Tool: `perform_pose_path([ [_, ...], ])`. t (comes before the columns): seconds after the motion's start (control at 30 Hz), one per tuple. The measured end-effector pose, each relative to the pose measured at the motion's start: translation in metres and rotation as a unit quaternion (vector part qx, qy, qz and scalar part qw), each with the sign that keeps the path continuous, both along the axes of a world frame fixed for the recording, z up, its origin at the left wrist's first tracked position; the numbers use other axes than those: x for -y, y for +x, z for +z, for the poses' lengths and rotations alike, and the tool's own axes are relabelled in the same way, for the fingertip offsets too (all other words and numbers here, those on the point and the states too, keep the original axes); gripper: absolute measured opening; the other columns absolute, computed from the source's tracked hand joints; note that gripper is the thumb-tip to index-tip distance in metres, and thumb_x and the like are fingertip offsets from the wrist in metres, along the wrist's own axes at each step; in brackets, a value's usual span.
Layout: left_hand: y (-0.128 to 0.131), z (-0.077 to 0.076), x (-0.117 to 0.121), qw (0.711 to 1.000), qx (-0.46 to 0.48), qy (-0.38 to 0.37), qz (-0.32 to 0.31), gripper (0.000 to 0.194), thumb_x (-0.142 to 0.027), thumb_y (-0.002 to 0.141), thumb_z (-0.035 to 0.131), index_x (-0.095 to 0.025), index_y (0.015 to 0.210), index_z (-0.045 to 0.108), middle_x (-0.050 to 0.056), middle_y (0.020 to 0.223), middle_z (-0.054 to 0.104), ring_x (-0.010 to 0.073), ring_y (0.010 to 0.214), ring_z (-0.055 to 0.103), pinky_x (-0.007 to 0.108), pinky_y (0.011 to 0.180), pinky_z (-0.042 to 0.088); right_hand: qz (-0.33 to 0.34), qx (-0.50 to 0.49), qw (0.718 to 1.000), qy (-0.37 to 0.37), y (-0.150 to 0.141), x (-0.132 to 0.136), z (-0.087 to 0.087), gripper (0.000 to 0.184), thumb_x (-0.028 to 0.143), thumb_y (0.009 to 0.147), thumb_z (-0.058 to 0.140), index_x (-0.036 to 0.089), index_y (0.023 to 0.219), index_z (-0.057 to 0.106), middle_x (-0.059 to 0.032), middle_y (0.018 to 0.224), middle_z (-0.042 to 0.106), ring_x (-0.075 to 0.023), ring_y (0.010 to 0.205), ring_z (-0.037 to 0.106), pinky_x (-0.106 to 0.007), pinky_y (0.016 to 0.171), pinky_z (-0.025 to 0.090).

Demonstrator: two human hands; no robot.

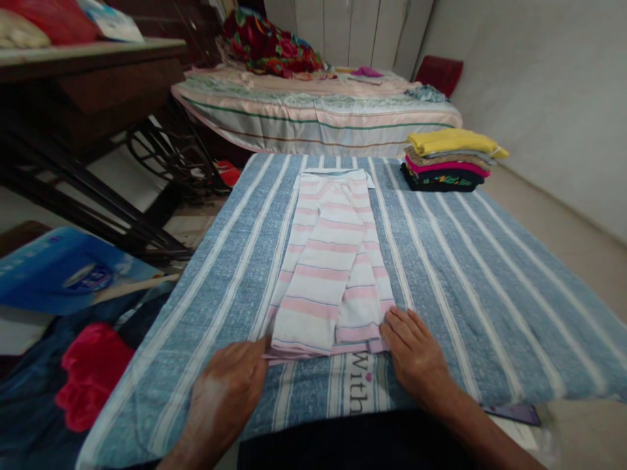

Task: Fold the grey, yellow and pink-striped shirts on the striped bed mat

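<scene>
A pink-and-white striped shirt lies folded into a long narrow panel on a blue-and-white striped cloth, with its sleeves laid down over the body. At the near left corner, my left hand is closed, fingers curled round the shirt's edge; its thumb side touches the hem. My right hand grips the near right edge, its fingers bent together over the fabric and the fingertips partly hidden. Both hands rest low on the cloth, one on either side of the hem.
Folded clothes with a yellow piece on top are stacked at the far right. Behind stands a bed with a floral blanket. On the left are a sewing-machine table, a blue package and a red cloth.
</scene>
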State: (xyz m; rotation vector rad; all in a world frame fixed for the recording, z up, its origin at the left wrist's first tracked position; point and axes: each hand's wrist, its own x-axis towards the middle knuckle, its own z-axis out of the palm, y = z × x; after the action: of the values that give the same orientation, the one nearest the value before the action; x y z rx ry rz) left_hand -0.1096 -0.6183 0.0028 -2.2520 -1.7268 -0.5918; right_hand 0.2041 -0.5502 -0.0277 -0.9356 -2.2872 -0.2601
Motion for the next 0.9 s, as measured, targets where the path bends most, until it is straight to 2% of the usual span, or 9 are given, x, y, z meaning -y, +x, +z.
perform_pose_path([
  [0.13, -0.004, -0.005, 0.001, 1.000, 0.008, -0.008, 0.006, 0.023, -0.018, 0.088, 0.042, -0.015, 0.099, 0.062, 0.005, 0.083, 0.068, 0.0178, 0.074, 0.063, 0.031, 0.071, 0.048, -0.013, 0.016, 1.000, -0.019, 0.003, 0.001, -0.009, 0.031, 0.000, 0.083, 0.039, 0.008, 0.104, 0.059, -0.0153, 0.103, 0.063, -0.0267, 0.110, 0.055, -0.049, 0.094, 0.046],
  [0.23, -0.002, -0.002, -0.001, 1.000, 0.006, -0.012, 0.003, 0.023, -0.018, 0.088, 0.042, -0.014, 0.099, 0.062, 0.004, 0.081, 0.068, 0.0171, 0.072, 0.063, 0.030, 0.069, 0.048, -0.026, 0.007, 0.999, -0.035, 0.003, 0.000, -0.007, 0.031, 0.003, 0.083, 0.041, 0.010, 0.108, 0.059, -0.0134, 0.102, 0.064, -0.0250, 0.106, 0.057, -0.048, 0.094, 0.047],
  [0.4, 0.002, 0.007, 0.000, 1.000, -0.005, -0.013, 0.013, 0.022, -0.022, 0.088, 0.043, -0.016, 0.096, 0.062, 0.003, 0.076, 0.066, 0.0169, 0.069, 0.062, 0.030, 0.066, 0.048, -0.029, 0.020, 0.997, -0.075, -0.002, -0.001, 0.001, 0.041, 0.007, 0.084, 0.041, 0.013, 0.121, 0.055, -0.0149, 0.120, 0.058, -0.0279, 0.116, 0.051, -0.049, 0.094, 0.047],
  [0.5, 0.004, 0.010, 0.001, 0.999, -0.027, -0.022, 0.036, 0.020, -0.026, 0.087, 0.046, -0.017, 0.092, 0.063, 0.004, 0.074, 0.062, 0.0188, 0.069, 0.059, 0.032, 0.064, 0.047, -0.004, -0.017, 0.997, -0.074, -0.003, -0.003, 0.003, 0.037, 0.009, 0.083, 0.044, 0.016, 0.116, 0.059, -0.0131, 0.116, 0.059, -0.0264, 0.111, 0.053, -0.047, 0.092, 0.049],
  [0.6, 0.007, 0.010, 0.000, 0.998, -0.035, -0.019, 0.043, 0.018, -0.025, 0.086, 0.049, -0.016, 0.093, 0.063, 0.007, 0.085, 0.061, 0.0218, 0.079, 0.058, 0.035, 0.071, 0.047, 0.005, -0.052, 0.996, -0.076, -0.004, -0.007, 0.003, 0.037, 0.006, 0.081, 0.044, 0.014, 0.115, 0.059, -0.0130, 0.111, 0.060, -0.0246, 0.105, 0.056, -0.045, 0.089, 0.051],
  [0.73, 0.012, 0.006, -0.003, 0.999, -0.026, -0.013, 0.019, 0.018, -0.021, 0.085, 0.051, -0.014, 0.098, 0.062, 0.010, 0.093, 0.061, 0.0233, 0.086, 0.057, 0.037, 0.075, 0.047, 0.018, 0.026, 0.995, -0.093, -0.003, -0.011, 0.006, 0.043, 0.001, 0.081, 0.039, 0.015, 0.117, 0.059, -0.0145, 0.119, 0.055, -0.0269, 0.114, 0.050, -0.044, 0.090, 0.049],
  [0.8, 0.014, 0.004, -0.005, 1.000, -0.019, 0.000, 0.007, 0.019, -0.020, 0.085, 0.051, -0.014, 0.100, 0.061, 0.010, 0.094, 0.061, 0.0232, 0.087, 0.057, 0.036, 0.076, 0.048, 0.033, 0.048, 0.994, -0.090, -0.004, -0.012, 0.008, 0.037, 0.004, 0.083, 0.041, 0.016, 0.111, 0.062, -0.0146, 0.121, 0.054, -0.0275, 0.115, 0.049, -0.044, 0.090, 0.049],
  [0.9, 0.019, 0.004, -0.009, 1.000, -0.011, 0.017, -0.009, 0.022, -0.020, 0.085, 0.051, -0.016, 0.104, 0.060, 0.009, 0.093, 0.062, 0.0222, 0.086, 0.058, 0.035, 0.076, 0.048, 0.043, 0.026, 0.996, -0.079, -0.008, -0.014, 0.013, 0.026, 0.008, 0.083, 0.045, 0.014, 0.099, 0.065, -0.0147, 0.115, 0.056, -0.0269, 0.111, 0.052, -0.044, 0.089, 0.049],
])
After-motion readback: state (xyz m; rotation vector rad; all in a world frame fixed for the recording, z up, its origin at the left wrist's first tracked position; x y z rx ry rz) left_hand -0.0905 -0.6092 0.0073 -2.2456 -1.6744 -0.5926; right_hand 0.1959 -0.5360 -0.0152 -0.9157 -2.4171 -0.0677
